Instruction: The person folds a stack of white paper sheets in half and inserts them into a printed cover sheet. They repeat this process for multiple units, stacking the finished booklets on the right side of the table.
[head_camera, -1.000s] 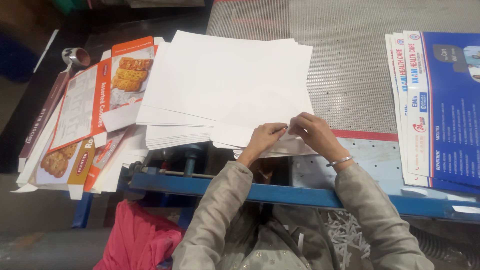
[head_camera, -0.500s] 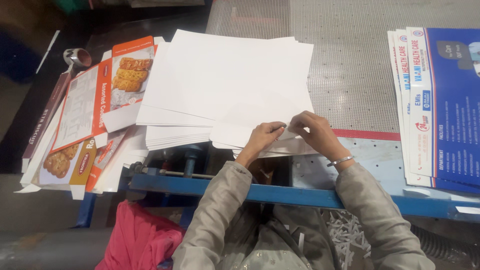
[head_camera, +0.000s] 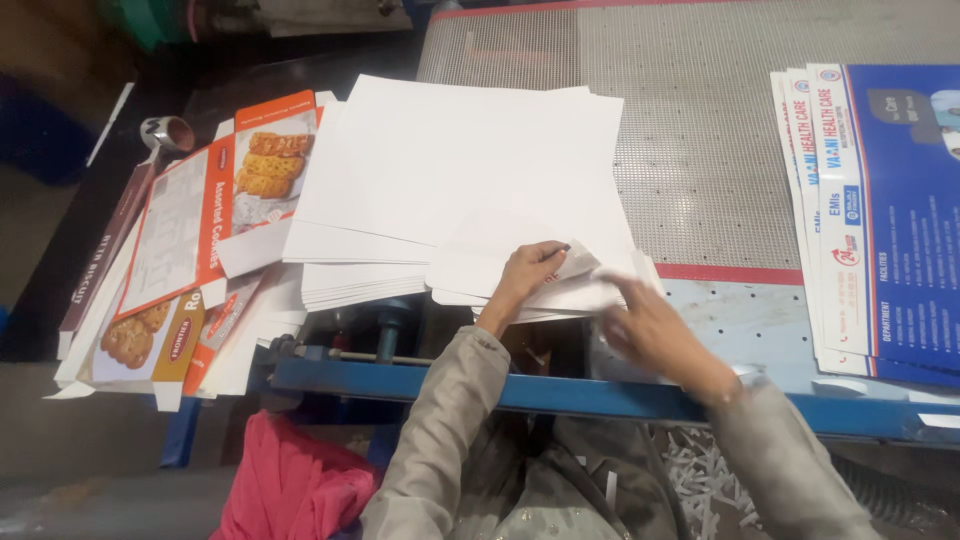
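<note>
At the far left lie flat cardboard box sheets (head_camera: 205, 215), orange and white, with biscuit pictures on them. They look smooth and a bit shiny. Beside them sits a big stack of white paper sheets (head_camera: 460, 170), plain and flat, with straight edges. The stack's long side runs left to right across the surface (head_camera: 700, 150), which is grey metal full of tiny holes.

The left hand (head_camera: 530, 272) reaches up from a tan sleeve (head_camera: 445, 420) and rests on the near edge of the stack. Its fingers are bent and pinch a curled corner of a sheet (head_camera: 578, 262), lifting it a little. The corner points to the right.

The right hand (head_camera: 650, 325) is blurry. It lies low by the near right corner of the stack, fingers pointing left toward the paper. I cannot tell if it holds anything.

A blue metal bar (head_camera: 600, 390) runs along the front. At the far right lie blue and white printed sheets (head_camera: 880, 210), long side going away from us.
</note>
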